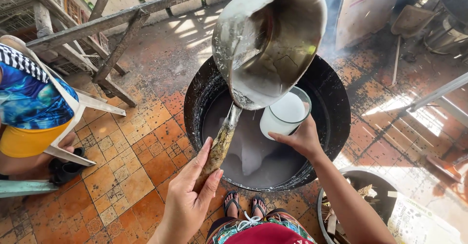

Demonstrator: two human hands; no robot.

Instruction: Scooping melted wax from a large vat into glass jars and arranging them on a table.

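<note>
Left hand [187, 195] grips ladle [265, 44]; right hand [302, 139] holds cup [285, 115]

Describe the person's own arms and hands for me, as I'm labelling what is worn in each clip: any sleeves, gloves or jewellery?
Both arms are bare from the bottom edge of the picture up: no sleeves show. The left hand and right hand wear no gloves, and no rings, watch or bracelets can be seen. The fingernails look short and unpainted.
</note>
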